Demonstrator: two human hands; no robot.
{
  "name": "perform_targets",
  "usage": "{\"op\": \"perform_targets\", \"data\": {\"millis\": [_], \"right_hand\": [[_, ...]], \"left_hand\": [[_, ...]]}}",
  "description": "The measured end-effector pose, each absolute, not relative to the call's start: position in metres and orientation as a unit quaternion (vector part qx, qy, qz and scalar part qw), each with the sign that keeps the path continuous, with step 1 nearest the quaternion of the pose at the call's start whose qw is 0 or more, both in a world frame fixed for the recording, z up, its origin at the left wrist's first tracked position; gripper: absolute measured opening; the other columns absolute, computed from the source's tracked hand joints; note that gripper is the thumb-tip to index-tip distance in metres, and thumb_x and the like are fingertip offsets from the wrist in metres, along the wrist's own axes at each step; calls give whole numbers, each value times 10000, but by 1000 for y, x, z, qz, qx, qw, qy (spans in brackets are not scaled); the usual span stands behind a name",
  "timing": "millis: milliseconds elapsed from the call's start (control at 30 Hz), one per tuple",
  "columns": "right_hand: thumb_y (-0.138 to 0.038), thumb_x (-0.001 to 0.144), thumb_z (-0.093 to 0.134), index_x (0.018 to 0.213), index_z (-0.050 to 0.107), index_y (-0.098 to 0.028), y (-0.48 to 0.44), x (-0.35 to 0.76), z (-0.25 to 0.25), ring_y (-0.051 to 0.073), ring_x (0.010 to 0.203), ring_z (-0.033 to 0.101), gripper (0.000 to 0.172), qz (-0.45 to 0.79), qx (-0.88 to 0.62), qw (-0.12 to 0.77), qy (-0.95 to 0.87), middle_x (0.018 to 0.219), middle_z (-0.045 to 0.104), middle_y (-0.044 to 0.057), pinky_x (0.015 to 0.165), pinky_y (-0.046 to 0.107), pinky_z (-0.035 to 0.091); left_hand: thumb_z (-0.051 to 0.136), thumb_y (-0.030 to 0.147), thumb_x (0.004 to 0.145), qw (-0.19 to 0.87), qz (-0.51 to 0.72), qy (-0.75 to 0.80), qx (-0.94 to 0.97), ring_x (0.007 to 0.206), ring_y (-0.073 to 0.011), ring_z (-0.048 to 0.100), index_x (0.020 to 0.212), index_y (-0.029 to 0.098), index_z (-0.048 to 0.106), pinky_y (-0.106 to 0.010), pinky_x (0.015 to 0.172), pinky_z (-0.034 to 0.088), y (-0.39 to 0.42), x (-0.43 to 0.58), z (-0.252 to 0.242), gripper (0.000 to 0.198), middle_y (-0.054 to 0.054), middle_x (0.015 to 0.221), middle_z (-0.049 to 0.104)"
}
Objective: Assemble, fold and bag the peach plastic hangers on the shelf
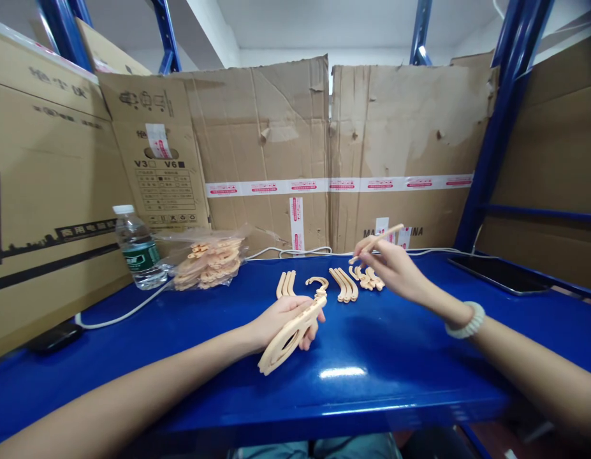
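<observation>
My left hand (288,319) is closed around a stack of flat, pale wood-coloured hanger pieces (286,344) with oval cut-outs. A curved hook (318,280) shows at their upper end. Raised at the right, my right hand (388,261) pinches a slim, pale hanger arm (379,242) that slants up to the right. Below those fingers lies a small pile of pale hooks (369,278). Several curved hanger arms (343,285) lie side by side between the hands. More arms (286,284) lie just beyond my left hand, which partly hides them.
Clear plastic bags of pale pieces (209,262) stand at the back left beside a water bottle (138,248). A black device (55,336) and white cable (127,313) are at the left. A dark tablet (498,274) lies right. Cardboard (266,146) walls the blue table (395,357).
</observation>
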State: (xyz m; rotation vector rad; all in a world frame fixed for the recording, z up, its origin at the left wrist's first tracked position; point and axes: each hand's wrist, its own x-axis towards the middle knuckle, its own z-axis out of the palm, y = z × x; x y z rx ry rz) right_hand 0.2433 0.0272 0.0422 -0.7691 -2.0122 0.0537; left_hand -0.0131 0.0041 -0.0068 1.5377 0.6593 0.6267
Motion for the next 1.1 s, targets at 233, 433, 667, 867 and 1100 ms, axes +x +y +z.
{"op": "perform_targets", "data": {"millis": [233,433,667,867,1100], "right_hand": [[-252,767,588,1035,603,-93,77,299,38,126,457,499,312,222,-568,205,-766,509,528,-33,453,233,392],[-219,802,571,1232,533,-61,87,296,24,110,458,504,460,223,-618,186,-731,555,599,-8,446,215,382],[-271,863,514,1047,644,-87,78,290,31,220,707,645,291,21,-625,166,-763,713,679,85,633,279,456],[-263,914,474,1104,590,-160,25,240,32,195,835,585,245,-78,-328,348,-875,903,636,87,742,321,468],[-260,961,440,1116,593,-165,-31,191,17,204,988,503,238,-133,-81,175,-972,1055,611,95,903,371,404]], "left_hand": [[647,316,778,693,323,264,587,626,-185,637,855,101,621,-269,637,494,5,-14,0,230,-113,682,689],[618,224,800,706,346,302,538,653,-171,648,900,110,640,-263,644,504,7,-14,3,153,-109,802,695],[622,212,808,707,376,306,515,625,-142,615,906,111,673,-237,593,498,3,-12,6,149,-81,793,663],[616,223,830,698,410,305,502,652,-151,595,981,134,678,-277,594,516,2,-11,3,186,-64,785,649],[534,148,864,696,441,308,476,689,-178,622,1080,115,638,-299,638,518,1,-12,3,243,-93,798,673]]}}
